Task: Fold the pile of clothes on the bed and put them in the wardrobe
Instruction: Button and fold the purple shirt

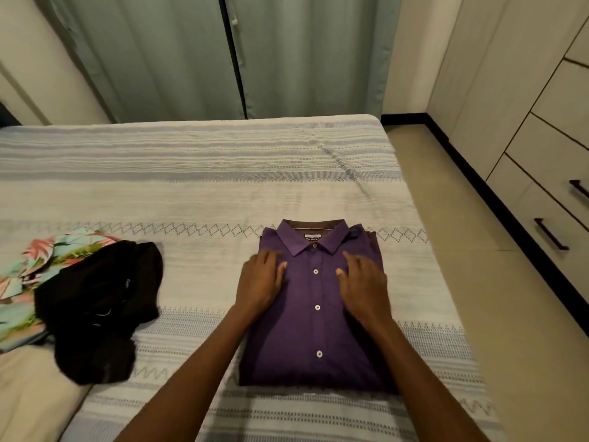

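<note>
Both hands, the left hand (262, 280) and right hand (361, 282), are laid flat with fingers nearly straight on the folded purple shirt (314, 314), which is set on the bed (191, 186).

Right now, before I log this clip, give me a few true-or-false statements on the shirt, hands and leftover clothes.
1. The purple shirt lies folded, collar away from the person. True.
2. Both hands rest flat on it. True: left hand, right hand.
3. The black garment is neatly folded. False: it lies crumpled.
4. The floral garment lies on top of the black one. False: the black one overlaps it.
5. The wardrobe stands right of the bed. True.
</note>
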### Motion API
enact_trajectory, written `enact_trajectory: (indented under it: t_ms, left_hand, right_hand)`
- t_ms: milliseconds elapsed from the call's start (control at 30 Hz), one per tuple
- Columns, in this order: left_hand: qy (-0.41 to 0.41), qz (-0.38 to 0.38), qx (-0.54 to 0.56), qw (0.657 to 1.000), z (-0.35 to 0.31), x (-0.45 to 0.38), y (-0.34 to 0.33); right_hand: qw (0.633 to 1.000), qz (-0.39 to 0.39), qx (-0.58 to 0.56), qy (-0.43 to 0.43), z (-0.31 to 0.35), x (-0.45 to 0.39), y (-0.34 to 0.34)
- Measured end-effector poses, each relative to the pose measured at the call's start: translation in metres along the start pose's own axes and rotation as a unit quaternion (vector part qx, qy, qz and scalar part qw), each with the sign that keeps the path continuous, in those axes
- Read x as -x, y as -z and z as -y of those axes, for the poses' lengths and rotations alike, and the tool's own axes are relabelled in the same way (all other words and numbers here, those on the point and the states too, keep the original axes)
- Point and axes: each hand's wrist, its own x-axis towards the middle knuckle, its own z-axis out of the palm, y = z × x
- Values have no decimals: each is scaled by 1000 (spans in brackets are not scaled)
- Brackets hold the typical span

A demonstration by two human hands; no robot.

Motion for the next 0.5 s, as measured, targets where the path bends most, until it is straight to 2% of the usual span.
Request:
enact_trajectory:
  t_ms: [100, 200, 267, 367, 500]
  left_hand:
    - [-97, 67, 65, 991, -13, 65, 7]
    - [-108, 186, 69, 974, -10, 133, 7]
    - [-101, 217, 11, 971, 1, 168, 11]
    - [-72, 213, -58, 973, 19, 193, 19]
    - [-125, 109, -134, 977, 19, 199, 32]
  right_hand:
    - [995, 18, -7, 93, 12, 69, 6]
    - [990, 60, 29, 121, 1, 139, 3]
    - [989, 78, 66, 108, -18, 174, 3]
    - [990, 70, 91, 86, -41, 199, 13]
    - [986, 69, 131, 81, -48, 207, 33]
